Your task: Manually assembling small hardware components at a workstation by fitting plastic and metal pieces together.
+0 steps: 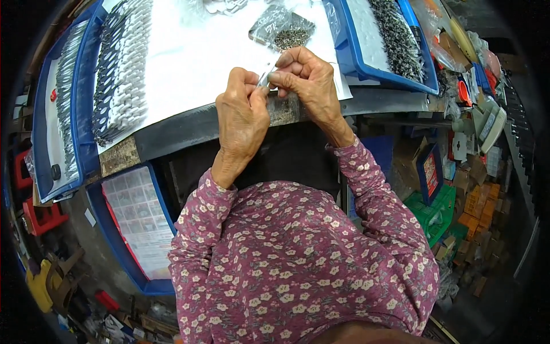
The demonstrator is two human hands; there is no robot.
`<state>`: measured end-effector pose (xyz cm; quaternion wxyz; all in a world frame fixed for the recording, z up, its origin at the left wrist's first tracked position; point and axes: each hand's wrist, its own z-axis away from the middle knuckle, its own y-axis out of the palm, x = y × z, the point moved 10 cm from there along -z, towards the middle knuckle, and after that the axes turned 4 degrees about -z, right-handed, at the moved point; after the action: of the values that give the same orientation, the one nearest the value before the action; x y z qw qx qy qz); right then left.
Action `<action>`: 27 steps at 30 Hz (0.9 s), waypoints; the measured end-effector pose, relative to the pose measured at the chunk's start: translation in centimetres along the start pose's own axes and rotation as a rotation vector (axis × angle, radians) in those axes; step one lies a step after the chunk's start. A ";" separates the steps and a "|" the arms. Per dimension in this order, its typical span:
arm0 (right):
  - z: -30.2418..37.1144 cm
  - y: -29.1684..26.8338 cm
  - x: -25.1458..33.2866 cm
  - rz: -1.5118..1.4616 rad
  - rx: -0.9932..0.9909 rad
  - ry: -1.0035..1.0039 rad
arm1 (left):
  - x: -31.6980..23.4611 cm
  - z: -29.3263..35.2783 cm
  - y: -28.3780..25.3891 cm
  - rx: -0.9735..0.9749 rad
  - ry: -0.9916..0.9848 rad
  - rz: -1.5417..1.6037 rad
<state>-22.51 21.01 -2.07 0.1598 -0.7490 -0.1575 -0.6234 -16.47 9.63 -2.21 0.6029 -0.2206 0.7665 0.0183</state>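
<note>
Above the front edge of the bench, both hands meet at a small, slim, silvery-white piece (265, 75); its exact kind is too small to tell. My left hand (242, 114) pinches its lower end between thumb and fingertips. At the upper end, the thumb and forefinger of my right hand (311, 85) close on it, with the other fingers curled in. Just beyond the right hand lies a heap of tiny brassy metal parts (292, 38) on a dark tray with clear plastic (266, 23). White paper (186, 66) covers the bench under these things.
Rows of white and black parts (129, 69) lie at the left, beside a blue tray (40, 123) of slim metal pieces. A blue tray (366, 70) of small dark parts stands at the right. Below the bench are a blue bin (154, 288) and a green crate (421, 215).
</note>
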 end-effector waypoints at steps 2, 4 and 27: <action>0.0 -0.2 -0.6 -0.014 0.003 -0.004 | 0.0 0.1 0.2 0.024 0.007 -0.030; 0.1 -0.1 -0.6 -0.029 0.006 -0.009 | 1.4 0.2 0.7 0.077 -0.130 0.179; 0.2 1.1 -1.5 -0.101 0.129 0.056 | 3.3 1.4 2.5 0.371 -0.509 0.687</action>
<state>-22.11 20.01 -3.63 0.1804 -0.7105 -0.2303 -0.6400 -16.68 11.22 -6.25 0.7601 0.1693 0.6131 0.1332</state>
